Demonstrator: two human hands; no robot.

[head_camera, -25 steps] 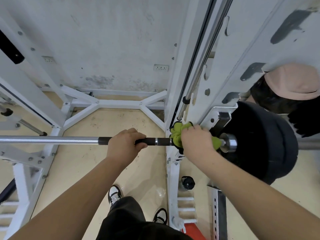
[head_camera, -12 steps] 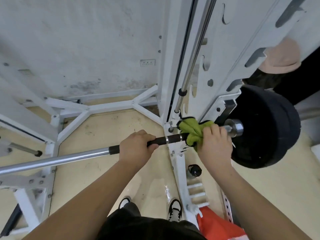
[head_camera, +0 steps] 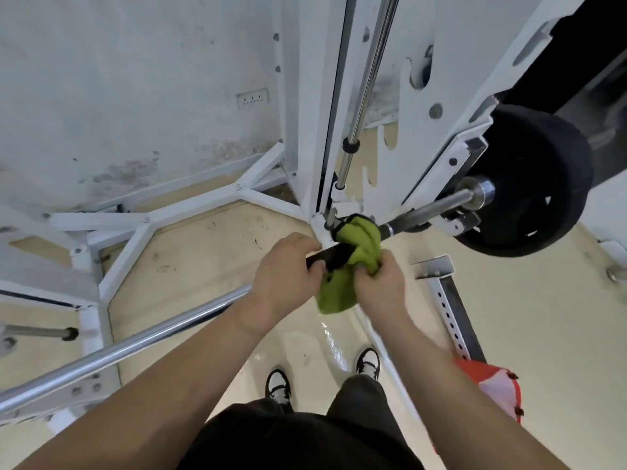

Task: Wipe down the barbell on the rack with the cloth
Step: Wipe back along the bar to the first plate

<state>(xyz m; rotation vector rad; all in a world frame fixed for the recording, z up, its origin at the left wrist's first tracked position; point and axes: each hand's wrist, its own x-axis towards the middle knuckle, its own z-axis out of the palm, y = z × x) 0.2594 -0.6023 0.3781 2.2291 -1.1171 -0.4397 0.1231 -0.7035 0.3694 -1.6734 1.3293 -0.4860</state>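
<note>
No text, label or number is readable anywhere.

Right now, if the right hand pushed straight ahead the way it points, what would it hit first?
The right hand grips the green cloth; just beyond lies the barbell it wraps, then probably the white rack upright, though depth is unclear.

A stained, scuffed white wall (head_camera: 118,96) with a socket plate (head_camera: 252,98) meets a glossy beige floor (head_camera: 203,252).

Gym, white steel rack (head_camera: 417,106), barbell (head_camera: 142,340) with black weight plate (head_camera: 539,184), pale floor (head_camera: 203,249)
</note>
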